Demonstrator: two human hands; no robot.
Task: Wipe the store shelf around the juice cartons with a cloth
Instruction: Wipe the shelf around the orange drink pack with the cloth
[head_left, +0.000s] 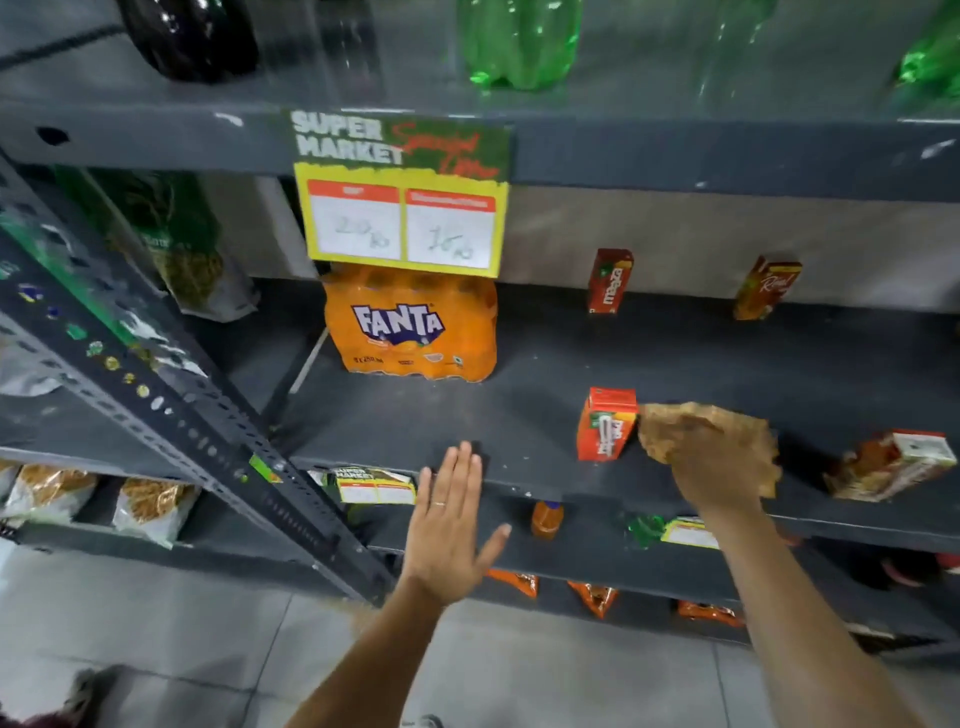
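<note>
A: On the middle shelf, dark grey metal, matte and dusty-looking. Right hand presses a crumpled brown cloth flat on it; fingers are buried under the cloth, so I cannot tell how they sit.

B: Cartons?

A: Four small boxy juice cartons. Nearest red-orange carton stands upright, just left of the cloth, touching or almost. Tipped carton lies on its side to the right of the hand, near the front edge. Two more upright at the back: maaza carton and Real carton.

B: Left hand?

A: Left hand is flat, fingers straight and close together, thumb out, thin ring on one finger. Fingertips reach the shelf's front lip, holding nothing.

B: Other stuff?

A: Shrink-wrapped Fanta pack, glossy orange plastic, back left. Yellow paper price sign hangs above it. Green plastic bottle one shelf up.
</note>
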